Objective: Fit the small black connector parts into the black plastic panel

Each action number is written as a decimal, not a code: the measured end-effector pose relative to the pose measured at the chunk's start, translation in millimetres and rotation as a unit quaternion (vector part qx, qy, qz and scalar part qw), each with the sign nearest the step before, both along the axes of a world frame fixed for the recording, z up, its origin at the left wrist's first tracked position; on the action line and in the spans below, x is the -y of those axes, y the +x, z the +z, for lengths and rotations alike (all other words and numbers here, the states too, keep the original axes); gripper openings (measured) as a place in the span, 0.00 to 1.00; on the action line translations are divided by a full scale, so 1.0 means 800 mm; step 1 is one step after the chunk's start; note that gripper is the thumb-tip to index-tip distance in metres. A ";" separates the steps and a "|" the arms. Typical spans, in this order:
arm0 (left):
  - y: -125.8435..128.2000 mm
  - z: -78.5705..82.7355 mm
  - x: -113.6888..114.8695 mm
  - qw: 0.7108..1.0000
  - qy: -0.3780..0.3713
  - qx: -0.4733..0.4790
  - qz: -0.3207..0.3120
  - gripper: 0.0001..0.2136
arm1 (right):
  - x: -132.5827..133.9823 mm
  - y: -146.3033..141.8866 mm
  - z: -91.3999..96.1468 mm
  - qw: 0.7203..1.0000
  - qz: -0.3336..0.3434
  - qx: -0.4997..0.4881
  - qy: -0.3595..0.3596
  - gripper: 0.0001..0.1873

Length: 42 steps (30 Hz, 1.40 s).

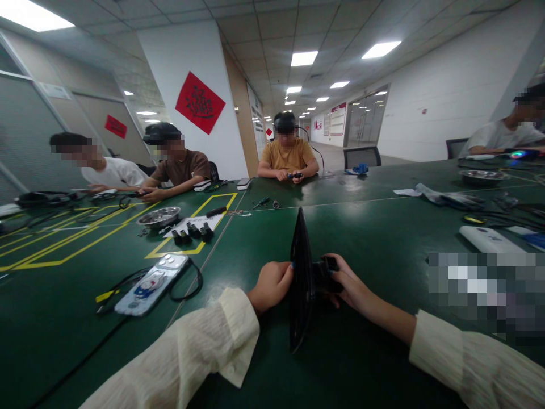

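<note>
A thin black flat panel [300, 284] stands on edge on the green table [361, 238], seen edge-on in front of me. My left hand [270, 285] is curled against its left face, fingers closed on it. My right hand [347, 282] is wrapped around a small black part [324, 272] fixed to the panel's right face. Both arms wear cream sleeves.
A phone [150, 285] with a black cable lies at my left. Farther left are small black parts [192, 233] on white paper and a metal bowl [159, 216]. Several people sit around the table at work. A white device [489, 239] and cables lie at right.
</note>
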State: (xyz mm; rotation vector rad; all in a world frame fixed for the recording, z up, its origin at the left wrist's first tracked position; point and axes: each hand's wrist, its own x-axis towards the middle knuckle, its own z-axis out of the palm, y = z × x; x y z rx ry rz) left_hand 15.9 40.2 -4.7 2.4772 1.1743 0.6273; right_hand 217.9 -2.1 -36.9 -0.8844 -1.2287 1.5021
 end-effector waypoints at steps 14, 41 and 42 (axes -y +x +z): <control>0.000 0.002 0.000 1.000 -0.002 -0.008 0.008 0.22 | -0.001 0.000 -0.003 1.000 -0.001 -0.002 0.002 0.19; 0.000 0.003 0.002 1.000 -0.008 0.001 0.000 0.19 | 0.000 0.001 -0.002 1.000 0.002 0.003 0.008 0.19; 0.000 0.003 0.002 1.000 -0.008 -0.001 -0.002 0.19 | 0.000 0.001 -0.002 1.000 0.002 0.005 0.008 0.20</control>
